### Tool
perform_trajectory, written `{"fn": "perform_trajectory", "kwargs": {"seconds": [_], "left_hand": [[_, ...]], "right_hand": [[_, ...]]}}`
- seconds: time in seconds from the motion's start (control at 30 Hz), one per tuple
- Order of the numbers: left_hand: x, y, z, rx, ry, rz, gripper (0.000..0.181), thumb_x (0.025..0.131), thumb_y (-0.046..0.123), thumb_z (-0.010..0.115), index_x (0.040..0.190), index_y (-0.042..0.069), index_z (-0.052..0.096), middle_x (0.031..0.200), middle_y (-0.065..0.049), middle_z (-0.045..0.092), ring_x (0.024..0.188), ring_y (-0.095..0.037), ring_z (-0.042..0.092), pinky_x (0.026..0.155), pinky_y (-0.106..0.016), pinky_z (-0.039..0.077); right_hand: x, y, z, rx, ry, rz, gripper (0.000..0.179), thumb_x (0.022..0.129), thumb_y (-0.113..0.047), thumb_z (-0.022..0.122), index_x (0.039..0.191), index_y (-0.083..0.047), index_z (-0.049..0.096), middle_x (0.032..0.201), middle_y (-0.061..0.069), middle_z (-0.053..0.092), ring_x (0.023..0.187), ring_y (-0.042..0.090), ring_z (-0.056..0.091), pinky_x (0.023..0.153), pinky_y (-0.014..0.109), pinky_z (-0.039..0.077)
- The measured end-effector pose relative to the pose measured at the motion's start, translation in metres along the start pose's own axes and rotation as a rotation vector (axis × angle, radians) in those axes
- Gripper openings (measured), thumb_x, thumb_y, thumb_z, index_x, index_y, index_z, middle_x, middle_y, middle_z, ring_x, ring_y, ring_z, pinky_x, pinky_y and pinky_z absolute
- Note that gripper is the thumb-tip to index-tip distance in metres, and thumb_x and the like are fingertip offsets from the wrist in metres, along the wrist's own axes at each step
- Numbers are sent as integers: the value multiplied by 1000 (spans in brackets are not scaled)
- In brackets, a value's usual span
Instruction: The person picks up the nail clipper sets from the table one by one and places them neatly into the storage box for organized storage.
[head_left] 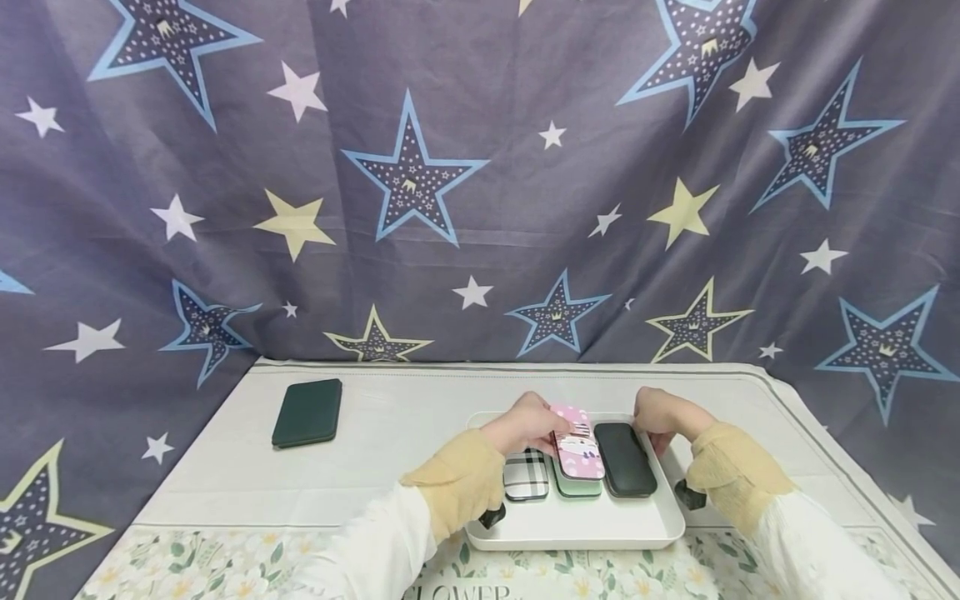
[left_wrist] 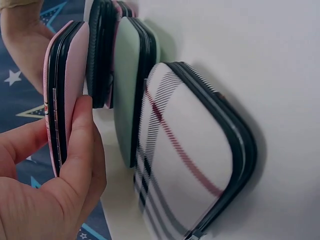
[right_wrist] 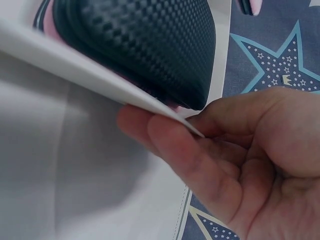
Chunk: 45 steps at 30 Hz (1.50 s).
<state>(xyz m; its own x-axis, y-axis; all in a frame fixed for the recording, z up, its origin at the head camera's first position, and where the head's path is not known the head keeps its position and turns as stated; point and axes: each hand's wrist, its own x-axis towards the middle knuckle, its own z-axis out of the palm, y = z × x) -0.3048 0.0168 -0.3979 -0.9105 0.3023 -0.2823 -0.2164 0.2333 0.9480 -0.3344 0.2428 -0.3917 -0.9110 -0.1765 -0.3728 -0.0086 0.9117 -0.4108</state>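
With my left hand I hold a flat pink hinged case with white dots and a cartoon figure. In the left wrist view, the pink case stands on edge between thumb and fingers. Below it in the white tray are a pale green case and a plaid case. A black textured case lies at the tray's right, over another pink-edged case. My right hand pinches the tray's right wall, thumb inside and fingers outside, as the right wrist view shows.
A dark green case lies apart on the table at the far left. The table has a pale cover with a flowered front strip. Behind it hangs a dark curtain with stars.
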Motion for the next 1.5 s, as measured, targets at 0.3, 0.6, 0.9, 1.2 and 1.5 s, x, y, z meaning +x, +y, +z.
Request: {"fn": "perform_trajectory", "kwargs": {"seconds": [0.3, 0.6, 0.9, 1.2, 1.5], "left_hand": [[1, -4, 6, 43, 1, -26, 20, 80, -5, 66, 90, -7, 49, 71, -14, 62, 56, -19, 61, 59, -32, 58], [3, -9, 10, 29, 8, -23, 20, 80, -5, 66, 87, -4, 47, 73, -13, 60, 56, -19, 63, 59, -32, 58], [2, -10, 11, 71, 26, -11, 13, 81, -2, 67, 82, -5, 55, 68, -10, 61, 53, -16, 62, 57, -30, 58], [4, -11, 11, 293, 111, 54, 24, 77, 7, 76, 71, 2, 53, 58, -11, 61, 42, -20, 60, 48, -31, 55], [5, -8, 12, 473, 176, 88, 27, 73, 10, 80, 65, 2, 56, 53, -12, 61, 48, -25, 65, 43, -27, 53]], "right_hand": [[1, 0, -1, -20, -3, 0, 15, 84, 3, 54, 72, 3, 62, 56, 11, 60, 46, 19, 64, 49, 29, 56], [2, 3, -1, -20, 0, -11, 17, 81, 4, 53, 66, 1, 60, 51, 7, 55, 42, 16, 61, 49, 30, 56], [0, 0, -2, -8, -5, 2, 14, 83, 3, 53, 72, 4, 62, 55, 11, 60, 45, 18, 63, 50, 30, 56], [-1, 0, -1, -2, -4, 5, 14, 83, 3, 53, 73, 4, 63, 56, 11, 59, 45, 17, 63, 50, 29, 56], [-2, 0, -1, 8, -7, 0, 12, 84, 3, 54, 78, 6, 64, 58, 13, 61, 47, 19, 64, 50, 29, 56]]}}
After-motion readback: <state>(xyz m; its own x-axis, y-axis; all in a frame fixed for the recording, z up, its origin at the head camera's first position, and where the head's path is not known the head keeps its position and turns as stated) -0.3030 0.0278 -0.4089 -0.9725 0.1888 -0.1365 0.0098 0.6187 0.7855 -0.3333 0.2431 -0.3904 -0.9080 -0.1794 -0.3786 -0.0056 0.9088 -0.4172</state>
